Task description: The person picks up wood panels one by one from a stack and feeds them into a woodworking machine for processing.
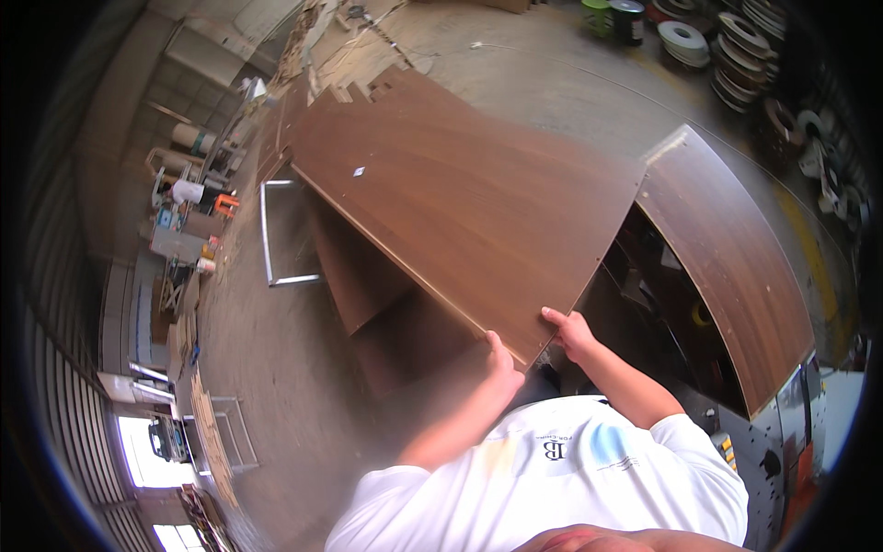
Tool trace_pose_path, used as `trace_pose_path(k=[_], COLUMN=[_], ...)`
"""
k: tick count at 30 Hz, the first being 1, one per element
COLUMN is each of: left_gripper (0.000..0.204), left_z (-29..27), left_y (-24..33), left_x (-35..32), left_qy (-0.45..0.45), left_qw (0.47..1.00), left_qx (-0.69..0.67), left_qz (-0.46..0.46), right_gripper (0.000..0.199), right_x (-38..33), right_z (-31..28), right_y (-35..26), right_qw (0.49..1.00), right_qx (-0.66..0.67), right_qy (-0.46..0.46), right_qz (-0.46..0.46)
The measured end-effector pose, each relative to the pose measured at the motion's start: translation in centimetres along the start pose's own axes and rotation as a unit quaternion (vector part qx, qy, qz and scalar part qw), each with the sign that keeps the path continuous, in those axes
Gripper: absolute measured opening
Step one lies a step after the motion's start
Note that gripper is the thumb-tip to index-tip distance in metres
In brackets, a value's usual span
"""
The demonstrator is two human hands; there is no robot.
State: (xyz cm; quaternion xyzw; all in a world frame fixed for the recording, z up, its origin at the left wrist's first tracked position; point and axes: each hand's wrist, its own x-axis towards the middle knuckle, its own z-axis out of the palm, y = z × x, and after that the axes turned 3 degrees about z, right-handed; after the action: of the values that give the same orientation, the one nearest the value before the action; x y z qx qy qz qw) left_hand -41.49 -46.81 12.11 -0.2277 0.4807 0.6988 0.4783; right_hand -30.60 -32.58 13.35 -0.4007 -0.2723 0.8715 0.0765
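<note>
A large brown wood-grain board (460, 193) stretches away from me, tilted, its near corner at my chest. My left hand (501, 361) grips the near left edge of that corner from below, thumb on the rim. My right hand (570, 331) clasps the near right edge, fingers curled over the top face. A small white sticker (359, 171) sits on the board's far half. Both forearms come from my white shirt (552, 469) at the bottom.
More brown boards (368, 276) lie stacked under the held one. A machine with a brown curved top (727, 267) and dark interior stands on the right. Rolls of edge banding (736, 46) fill the far right. A metal frame (271, 239) and cluttered benches line the left.
</note>
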Motion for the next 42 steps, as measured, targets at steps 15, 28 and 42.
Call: trace_pose_path(k=[15,28,42], left_gripper=[0.075,0.064,0.069], left_z=[5.0,2.9,3.1], left_y=[-5.0,14.6,18.6], left_x=[2.5,12.0,18.1], left_qy=[-0.165,0.01,0.02], left_qw=[0.945,0.997,0.994], left_qx=[0.251,0.024,0.105], left_qz=[-0.127,0.066,0.02], right_gripper=[0.041,0.062,0.077], right_x=[-19.4,-35.5,-33.0], right_z=[-24.2,-34.3,-26.9], right_y=[-7.4,-1.9,-2.1], right_qw=[0.944,0.849,0.554], right_qx=[0.034,-0.07,-0.212], right_qy=[0.289,0.51,0.795], right_qz=[-0.158,-0.119,0.13])
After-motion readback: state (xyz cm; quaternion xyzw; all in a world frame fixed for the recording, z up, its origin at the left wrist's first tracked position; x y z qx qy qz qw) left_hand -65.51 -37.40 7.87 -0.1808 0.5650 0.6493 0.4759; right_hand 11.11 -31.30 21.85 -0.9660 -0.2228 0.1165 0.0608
